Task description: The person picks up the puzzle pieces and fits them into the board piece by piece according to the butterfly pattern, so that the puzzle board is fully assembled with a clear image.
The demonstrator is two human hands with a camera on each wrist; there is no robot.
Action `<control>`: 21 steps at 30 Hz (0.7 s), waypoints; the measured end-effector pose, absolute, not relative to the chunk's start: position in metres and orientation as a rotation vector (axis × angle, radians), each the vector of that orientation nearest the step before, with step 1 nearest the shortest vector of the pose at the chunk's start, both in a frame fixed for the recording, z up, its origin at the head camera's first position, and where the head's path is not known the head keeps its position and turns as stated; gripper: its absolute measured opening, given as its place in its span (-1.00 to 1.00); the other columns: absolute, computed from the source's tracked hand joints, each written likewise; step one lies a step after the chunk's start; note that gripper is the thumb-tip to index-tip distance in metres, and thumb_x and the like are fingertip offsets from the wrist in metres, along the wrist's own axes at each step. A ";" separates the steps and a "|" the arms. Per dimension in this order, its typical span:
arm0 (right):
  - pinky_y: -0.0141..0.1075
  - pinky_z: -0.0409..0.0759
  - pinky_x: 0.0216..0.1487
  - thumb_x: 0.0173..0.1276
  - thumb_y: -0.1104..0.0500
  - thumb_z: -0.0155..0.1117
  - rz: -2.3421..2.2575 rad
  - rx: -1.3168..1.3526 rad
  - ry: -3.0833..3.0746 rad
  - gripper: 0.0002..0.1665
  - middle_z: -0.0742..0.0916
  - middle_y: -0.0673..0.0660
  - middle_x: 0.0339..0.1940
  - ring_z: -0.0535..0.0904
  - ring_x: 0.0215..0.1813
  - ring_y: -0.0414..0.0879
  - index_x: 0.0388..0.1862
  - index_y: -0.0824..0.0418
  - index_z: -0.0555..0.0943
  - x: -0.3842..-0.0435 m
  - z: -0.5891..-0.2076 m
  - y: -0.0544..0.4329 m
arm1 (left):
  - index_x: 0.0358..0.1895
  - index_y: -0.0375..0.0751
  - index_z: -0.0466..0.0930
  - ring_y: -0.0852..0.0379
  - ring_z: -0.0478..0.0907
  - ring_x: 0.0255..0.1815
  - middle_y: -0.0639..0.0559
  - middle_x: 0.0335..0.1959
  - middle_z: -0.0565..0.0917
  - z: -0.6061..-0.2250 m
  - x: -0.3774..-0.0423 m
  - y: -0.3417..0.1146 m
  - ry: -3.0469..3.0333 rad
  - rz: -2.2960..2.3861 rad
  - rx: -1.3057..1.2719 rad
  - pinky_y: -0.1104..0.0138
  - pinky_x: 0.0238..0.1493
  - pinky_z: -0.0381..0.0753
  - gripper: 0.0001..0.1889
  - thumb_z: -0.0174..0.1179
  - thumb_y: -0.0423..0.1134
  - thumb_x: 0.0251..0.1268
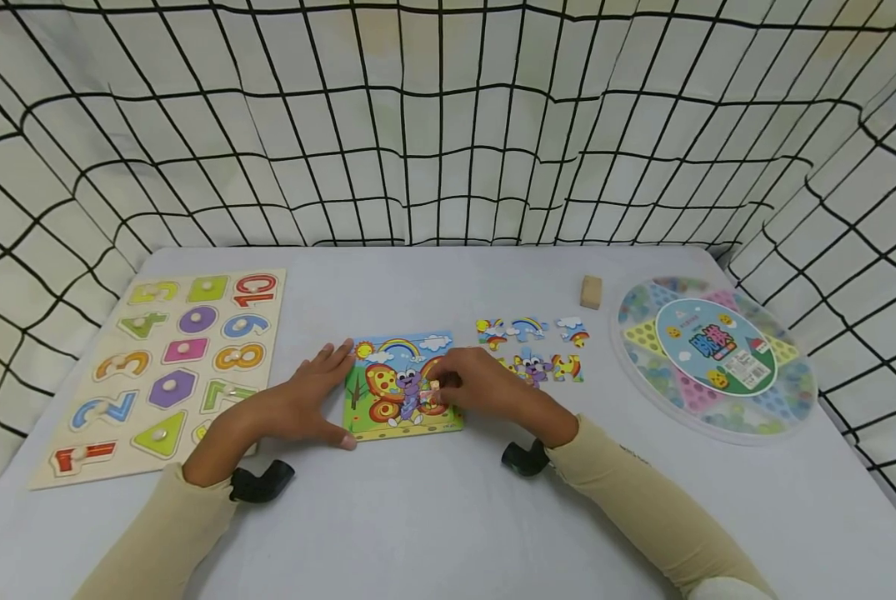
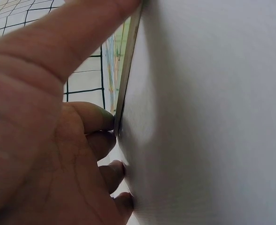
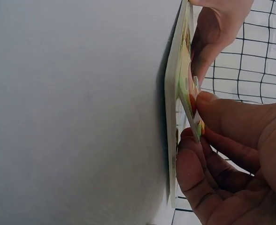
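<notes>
A jigsaw puzzle board with a butterfly picture lies on the white table in the head view. My left hand spreads along its left side, with the thumb near the lower corner and fingertips touching the upper corner. Over the board's right part, my right hand pinches a jigsaw piece between thumb and fingers. In the right wrist view that piece tilts away from the board's surface, one end close to it. The fingers hide part of the picture.
Several loose jigsaw pieces lie right of the board, some partly behind my right hand. A wooden block and a round game board are farther right. At left lies a number-and-shape board. Black netting surrounds the table.
</notes>
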State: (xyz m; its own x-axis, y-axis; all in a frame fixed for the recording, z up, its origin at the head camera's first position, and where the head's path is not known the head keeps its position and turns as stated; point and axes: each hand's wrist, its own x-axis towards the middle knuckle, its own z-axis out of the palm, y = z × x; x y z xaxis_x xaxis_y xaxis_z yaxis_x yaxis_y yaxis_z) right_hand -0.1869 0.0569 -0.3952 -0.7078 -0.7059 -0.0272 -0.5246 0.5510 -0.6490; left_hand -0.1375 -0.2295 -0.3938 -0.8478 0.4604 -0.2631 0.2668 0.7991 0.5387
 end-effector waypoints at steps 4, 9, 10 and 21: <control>-0.39 0.52 -0.30 0.27 0.23 0.41 -0.845 -1.096 2.490 -0.72 0.63 -0.02 -0.29 0.48 -0.28 -0.19 -0.04 0.25 0.70 -0.187 -0.395 0.058 | 0.52 -0.40 -0.10 -0.26 -0.40 0.54 -0.21 0.58 -0.23 -0.393 -0.138 -0.230 2.610 0.683 0.554 -0.18 0.44 -0.30 0.27 0.51 0.16 -0.13; -0.39 0.54 -0.23 0.27 0.24 0.41 -0.834 -1.102 2.462 -0.68 0.62 0.02 -0.24 0.51 -0.23 -0.18 0.00 0.27 0.68 -0.187 -0.395 0.058 | 0.52 -0.41 -0.10 -0.28 -0.39 0.54 -0.22 0.58 -0.22 -0.392 -0.137 -0.230 2.611 0.677 0.551 -0.19 0.44 -0.29 0.27 0.51 0.16 -0.13; -0.39 0.54 -0.22 0.27 0.24 0.41 -0.831 -1.102 2.462 -0.68 0.62 0.02 -0.23 0.51 -0.23 -0.18 0.00 0.27 0.68 -0.187 -0.395 0.058 | 0.52 -0.41 -0.10 -0.28 -0.39 0.54 -0.22 0.58 -0.22 -0.392 -0.137 -0.230 2.609 0.680 0.549 -0.19 0.43 -0.29 0.27 0.51 0.16 -0.13; -0.39 0.55 -0.18 0.25 0.25 0.42 -0.797 -1.056 2.481 -0.64 0.59 0.03 -0.20 0.52 -0.18 -0.15 0.04 0.27 0.67 -0.185 -0.393 0.058 | 0.52 -0.40 -0.11 -0.26 -0.41 0.54 -0.21 0.58 -0.23 -0.393 -0.138 -0.229 2.605 0.696 0.546 -0.18 0.44 -0.30 0.27 0.51 0.16 -0.13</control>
State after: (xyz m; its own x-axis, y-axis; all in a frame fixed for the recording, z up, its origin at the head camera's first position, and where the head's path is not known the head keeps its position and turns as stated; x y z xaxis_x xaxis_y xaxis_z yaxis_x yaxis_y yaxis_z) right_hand -0.1846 0.0579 -0.3934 -0.6716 -0.7368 -0.0784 -0.5532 0.5690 -0.6084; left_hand -0.1376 -0.2294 -0.3934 -0.8490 0.4581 -0.2634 0.2658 0.8010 0.5364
